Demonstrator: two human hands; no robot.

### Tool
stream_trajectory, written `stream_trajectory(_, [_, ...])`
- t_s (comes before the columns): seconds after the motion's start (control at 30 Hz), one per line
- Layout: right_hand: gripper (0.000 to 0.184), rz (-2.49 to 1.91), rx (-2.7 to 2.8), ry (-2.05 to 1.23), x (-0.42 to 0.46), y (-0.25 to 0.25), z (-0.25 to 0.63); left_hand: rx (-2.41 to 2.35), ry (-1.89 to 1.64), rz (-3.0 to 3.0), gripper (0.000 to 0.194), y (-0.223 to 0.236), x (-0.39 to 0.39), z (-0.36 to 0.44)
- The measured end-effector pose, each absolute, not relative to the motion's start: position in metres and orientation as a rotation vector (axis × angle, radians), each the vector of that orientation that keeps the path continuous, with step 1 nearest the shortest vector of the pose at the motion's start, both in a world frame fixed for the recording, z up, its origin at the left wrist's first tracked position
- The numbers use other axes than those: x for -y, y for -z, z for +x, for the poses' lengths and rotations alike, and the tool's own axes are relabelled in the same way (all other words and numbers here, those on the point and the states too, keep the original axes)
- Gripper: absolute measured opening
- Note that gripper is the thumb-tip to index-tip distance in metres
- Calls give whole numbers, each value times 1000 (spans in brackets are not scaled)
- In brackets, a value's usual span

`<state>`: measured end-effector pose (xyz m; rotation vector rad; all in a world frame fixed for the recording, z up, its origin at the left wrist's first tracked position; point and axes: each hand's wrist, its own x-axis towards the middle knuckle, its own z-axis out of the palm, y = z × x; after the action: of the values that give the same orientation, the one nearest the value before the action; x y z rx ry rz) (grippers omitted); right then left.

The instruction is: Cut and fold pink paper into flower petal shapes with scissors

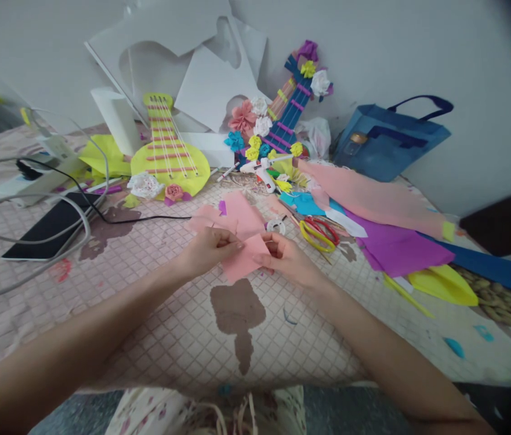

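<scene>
A piece of pink crepe paper (pixel 240 264) is held up between my two hands, a little above the table. My left hand (pixel 208 249) pinches its upper left edge between thumb and fingers. On its right side the thumb and fingers of my right hand (pixel 289 257) are closed on it. A thin stick-like line shows near the right fingertips; I cannot tell what it is. More pink crepe paper (pixel 243 212) lies flat just beyond my hands. A small roll of tape (pixel 276 227) and yellow- and red-handled scissors (pixel 318 234) lie beyond my right hand.
A white glue gun (pixel 262 174) lies behind the pink paper. A yellow paper guitar (pixel 169 163) and a blue one (pixel 285 124) with paper flowers lean at the back. Cables and a black tablet-like device (pixel 51 226) lie left; purple paper (pixel 391 248) and a blue bag (pixel 386 142) are right.
</scene>
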<state>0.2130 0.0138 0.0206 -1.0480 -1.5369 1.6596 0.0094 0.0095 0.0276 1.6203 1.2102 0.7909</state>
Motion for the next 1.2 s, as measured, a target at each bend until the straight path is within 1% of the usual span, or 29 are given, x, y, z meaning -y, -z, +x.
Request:
stream_trajectory(0.2, [24, -1036, 1603, -1590, -19, -17, 217, -1224, -842, 1646, 29, -20, -16, 2])
stream_trajectory(0.3, [29, -1040, 1556, -1585, -21, -17, 218, -1203, -879, 1612, 28, -20, -16, 2])
stream_trajectory(0.43, [39, -1040, 1478, -1680, -19, -17, 216, -1199, -901, 1553, 27, -23, -16, 3])
stream_trajectory(0.6, [27, -1059, 1528, -1576, -14, -16, 211, -1222, -937, 1462, 29, -27, -13, 6])
stream_trajectory(0.7, [28, -1014, 1467, -1556, -12, -15, 208, -1218, -960, 1391, 31, -27, -11, 8])
stream_trajectory(0.8, [28, -972, 1399, -1628, -10, -13, 204, -1230, -979, 1301, 31, -27, -9, 11])
stream_trajectory(0.87, [29, -1007, 1410, -1648, -9, -11, 200, -1235, -993, 1246, 31, -27, -8, 13])
stream_trajectory(1.0, [30, -1079, 1423, -1573, -6, -8, 194, -1216, -1001, 1170, 30, -25, -7, 16])
stream_trajectory(1.2, [29, -1077, 1439, -1628, -4, -5, 191, -1173, -1033, 1078, 28, -24, -8, 15])
